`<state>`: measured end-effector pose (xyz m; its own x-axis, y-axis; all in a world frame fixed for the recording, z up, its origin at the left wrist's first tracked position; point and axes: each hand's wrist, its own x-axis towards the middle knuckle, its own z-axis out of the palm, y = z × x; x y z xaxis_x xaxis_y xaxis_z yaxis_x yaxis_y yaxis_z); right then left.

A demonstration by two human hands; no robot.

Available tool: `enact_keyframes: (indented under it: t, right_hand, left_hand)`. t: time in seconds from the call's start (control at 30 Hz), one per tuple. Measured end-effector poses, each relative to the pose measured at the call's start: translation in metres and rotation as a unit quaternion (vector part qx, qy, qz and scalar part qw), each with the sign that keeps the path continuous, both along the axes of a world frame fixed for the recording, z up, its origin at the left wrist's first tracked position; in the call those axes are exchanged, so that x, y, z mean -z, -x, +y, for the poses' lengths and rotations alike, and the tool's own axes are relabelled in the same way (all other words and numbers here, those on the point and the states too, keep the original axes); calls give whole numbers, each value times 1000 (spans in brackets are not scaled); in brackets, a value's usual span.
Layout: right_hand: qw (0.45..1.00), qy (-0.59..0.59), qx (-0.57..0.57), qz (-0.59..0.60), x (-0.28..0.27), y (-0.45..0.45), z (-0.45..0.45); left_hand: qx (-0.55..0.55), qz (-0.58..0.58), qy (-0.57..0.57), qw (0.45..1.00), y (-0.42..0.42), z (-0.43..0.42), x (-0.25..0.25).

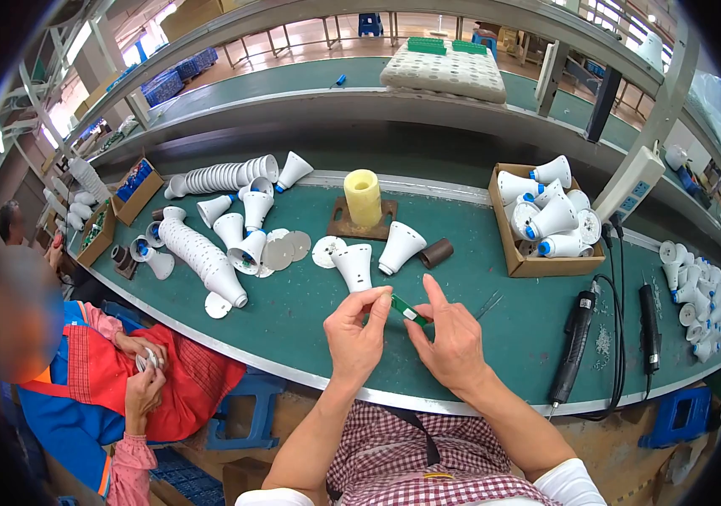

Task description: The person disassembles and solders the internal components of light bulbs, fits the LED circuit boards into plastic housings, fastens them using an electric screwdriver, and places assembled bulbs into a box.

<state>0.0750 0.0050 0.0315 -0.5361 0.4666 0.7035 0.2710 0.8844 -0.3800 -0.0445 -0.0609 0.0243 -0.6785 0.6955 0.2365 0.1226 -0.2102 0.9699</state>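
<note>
A small green circuit board (408, 312) with a white part on it is held up between my two hands, above the front of the green bench. My left hand (353, 335) pinches its left end between thumb and fingers. At its right end, my right hand (451, 341) grips it with the thumb and a finger, while the index finger points up. Just beyond my hands stand two white cone-shaped lamp housings, one upright (353, 266) and one tilted (402, 247). A dark brown tube (438, 253) lies beside them. Thin wires (489, 304) rest right of my right hand.
A yellow cylinder (363, 201) stands on a brown base. Housings fill a cardboard box (556, 267); stacked ones (200, 253) and flat discs (278, 254) lie left. Two electric screwdrivers (575, 346) (648, 329) with cables lie right. A co-worker's hands (144, 371) work at the left.
</note>
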Motion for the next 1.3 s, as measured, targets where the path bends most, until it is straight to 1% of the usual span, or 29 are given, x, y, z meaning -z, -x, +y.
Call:
enact_keyframes:
  t: [0.07,0.1,0.17,0.2,0.23,0.3,0.33,0.4,0.43,0.5,0.53,0.6,0.63,0.7,0.8,1.03,1.13,1.23,1.3]
  right_hand:
    - [1000,-5,2,-1,-1,0,0]
    - [1000,7,3,5,-2,1,1]
    - [1000,18,1,15,-4,3,2]
    - [999,35,-3,19,-4,4,2]
    - [998,51,-7,23,-4,4,3]
    - [998,52,-17,29,-4,9,3]
    - [998,54,-22,35,-4,11,3]
    - [997,66,-32,28,-6,16,2]
    - [996,76,-37,20,-7,18,1]
    - [996,74,-49,17,-10,27,-1]
    - [996,73,-54,13,-11,31,-2]
    - [995,66,-71,10,-17,40,-6]
    - [995,62,-80,5,-19,44,-8]
    - [993,65,-95,1,-21,52,-12]
    - [991,68,-113,-5,-24,62,-16]
    - [990,67,-126,-1,-29,70,-22]
    - [989,73,-126,-12,-26,69,-26]
    - [989,57,-136,-14,-26,68,-19]
    - [989,57,-138,-18,-30,69,-18]
  left_hand:
    - [34,-34,19,999,3,-1,-2]
    - [34,-32,17,999,5,1,-5]
    - [69,-143,-41,986,12,1,-11]
    - [91,-140,-18,986,20,-1,-7]
    - [88,-138,-19,986,24,-2,-6]
    - [107,-264,-20,958,31,-2,-9]
    - [102,-262,-22,959,35,-2,-10]
    - [111,-365,-53,923,41,-5,-12]
    - [106,-365,-54,924,44,-7,-13]
    - [115,-412,-45,903,50,-10,-16]
    - [110,-411,-49,904,54,-13,-15]
    - [140,-440,-65,884,63,-17,-14]
    - [134,-439,-70,886,67,-19,-15]
    - [141,-468,-94,867,73,-25,-15]
    - [142,-482,-115,857,82,-33,-14]
    - [150,-487,-127,851,88,-40,-19]
    - [183,-483,-158,842,90,-42,-12]
    - [204,-465,-166,846,92,-41,-2]
    - [188,-486,-149,840,96,-41,-1]
